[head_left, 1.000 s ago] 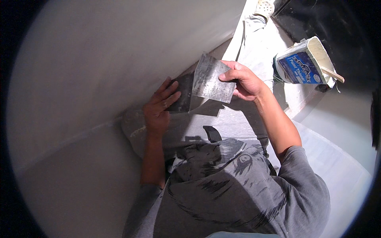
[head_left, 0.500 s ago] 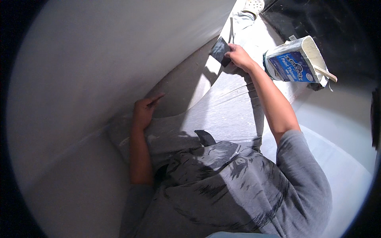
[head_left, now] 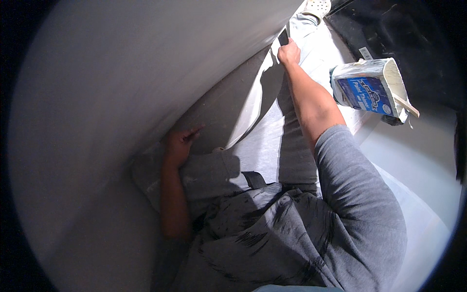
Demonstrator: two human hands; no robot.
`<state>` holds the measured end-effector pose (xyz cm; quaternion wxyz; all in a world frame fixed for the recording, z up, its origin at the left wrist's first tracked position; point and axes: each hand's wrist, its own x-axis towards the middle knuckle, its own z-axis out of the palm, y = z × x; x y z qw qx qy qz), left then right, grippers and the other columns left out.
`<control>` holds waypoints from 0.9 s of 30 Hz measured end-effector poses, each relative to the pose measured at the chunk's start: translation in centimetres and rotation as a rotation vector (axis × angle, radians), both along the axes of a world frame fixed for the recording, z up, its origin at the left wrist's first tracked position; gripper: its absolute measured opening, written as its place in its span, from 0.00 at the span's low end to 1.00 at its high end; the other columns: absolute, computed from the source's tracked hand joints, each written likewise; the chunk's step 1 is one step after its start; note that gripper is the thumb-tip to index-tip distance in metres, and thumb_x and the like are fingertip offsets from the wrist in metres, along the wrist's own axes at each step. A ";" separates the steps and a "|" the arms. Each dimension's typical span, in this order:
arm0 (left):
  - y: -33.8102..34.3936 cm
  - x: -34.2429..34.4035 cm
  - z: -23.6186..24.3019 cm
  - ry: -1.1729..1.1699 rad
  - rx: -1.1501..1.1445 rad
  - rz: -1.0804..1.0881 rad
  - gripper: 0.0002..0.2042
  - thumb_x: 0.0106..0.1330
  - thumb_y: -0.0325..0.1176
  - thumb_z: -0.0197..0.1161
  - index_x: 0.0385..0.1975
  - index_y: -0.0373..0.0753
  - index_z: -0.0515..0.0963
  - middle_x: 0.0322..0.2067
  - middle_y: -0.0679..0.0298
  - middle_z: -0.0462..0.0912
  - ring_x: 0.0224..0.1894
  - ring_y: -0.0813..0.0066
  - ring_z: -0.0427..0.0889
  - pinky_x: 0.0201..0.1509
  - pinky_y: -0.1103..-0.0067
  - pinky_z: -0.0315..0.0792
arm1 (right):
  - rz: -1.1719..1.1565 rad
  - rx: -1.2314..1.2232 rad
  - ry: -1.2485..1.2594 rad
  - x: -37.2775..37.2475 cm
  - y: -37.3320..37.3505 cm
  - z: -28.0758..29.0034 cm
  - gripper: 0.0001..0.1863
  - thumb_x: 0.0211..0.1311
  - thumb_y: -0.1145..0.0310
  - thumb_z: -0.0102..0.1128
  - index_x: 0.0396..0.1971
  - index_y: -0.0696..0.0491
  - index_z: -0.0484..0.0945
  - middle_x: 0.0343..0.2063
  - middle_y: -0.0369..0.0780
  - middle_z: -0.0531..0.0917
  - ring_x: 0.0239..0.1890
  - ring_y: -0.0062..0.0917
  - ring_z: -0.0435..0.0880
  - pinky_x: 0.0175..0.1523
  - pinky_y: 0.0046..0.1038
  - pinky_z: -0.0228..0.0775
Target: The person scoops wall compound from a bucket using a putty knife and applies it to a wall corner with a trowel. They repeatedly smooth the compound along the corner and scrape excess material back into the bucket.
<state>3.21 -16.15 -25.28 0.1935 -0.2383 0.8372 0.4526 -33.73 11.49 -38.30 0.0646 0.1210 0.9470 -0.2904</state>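
My right hand (head_left: 290, 51) grips a dark flat plate (head_left: 283, 37) at the low edge of the pale wall (head_left: 107, 87), near the top of the view. My left hand (head_left: 177, 143) is lower left in shadow over my grey-clad leg (head_left: 199, 165), close to the wall, its fingers partly closed; whatever is between them is too dark to make out. A bright pale strip (head_left: 248, 117) runs along the shaded floor (head_left: 219, 92) between my hands.
A white container (head_left: 396, 78) with a blue label and a wooden stick (head_left: 408, 106) sits at upper right, beside a black surface (head_left: 389, 29). A pale clog (head_left: 317, 7) is on my foot at the top. A light curved surface (head_left: 413, 146) lies at right.
My hands have parted: the right has reached up and away along the wall with a plate; the left has dropped down-left into shadow, and the plate it held no longer shows clearly.
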 end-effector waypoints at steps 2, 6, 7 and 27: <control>0.4 -0.6 1.1 -0.049 -0.024 0.003 0.12 0.68 0.34 0.65 0.51 0.47 0.85 0.34 0.58 0.88 0.34 0.79 0.79 0.44 0.76 0.73 | -0.001 -0.014 0.014 0.0 -0.1 0.2 0.19 0.56 0.74 0.51 0.49 0.51 0.80 0.44 0.50 0.85 0.52 0.46 0.82 0.57 0.41 0.74; 0.7 -1.3 1.8 -0.131 -0.092 -0.040 0.12 0.69 0.33 0.65 0.51 0.46 0.84 0.41 0.57 0.88 0.40 0.79 0.82 0.50 0.78 0.73 | -0.005 -0.010 0.019 -0.4 -0.1 -0.6 0.19 0.55 0.74 0.52 0.48 0.50 0.80 0.43 0.50 0.85 0.51 0.46 0.82 0.56 0.42 0.74; 0.7 -1.3 1.8 -0.118 -0.067 -0.023 0.12 0.69 0.32 0.64 0.51 0.47 0.84 0.43 0.56 0.88 0.41 0.79 0.82 0.51 0.78 0.73 | -0.010 -0.020 0.003 -0.4 -0.3 -0.3 0.20 0.55 0.74 0.52 0.48 0.49 0.81 0.43 0.50 0.85 0.51 0.46 0.82 0.57 0.42 0.73; 0.7 -0.3 1.0 -0.086 -0.109 -0.079 0.15 0.69 0.41 0.64 0.52 0.47 0.84 0.30 0.53 0.84 0.33 0.61 0.80 0.50 0.69 0.73 | 0.074 -0.232 0.086 5.4 -4.7 -5.0 0.25 0.58 0.77 0.52 0.57 0.55 0.75 0.47 0.55 0.82 0.55 0.50 0.79 0.60 0.43 0.70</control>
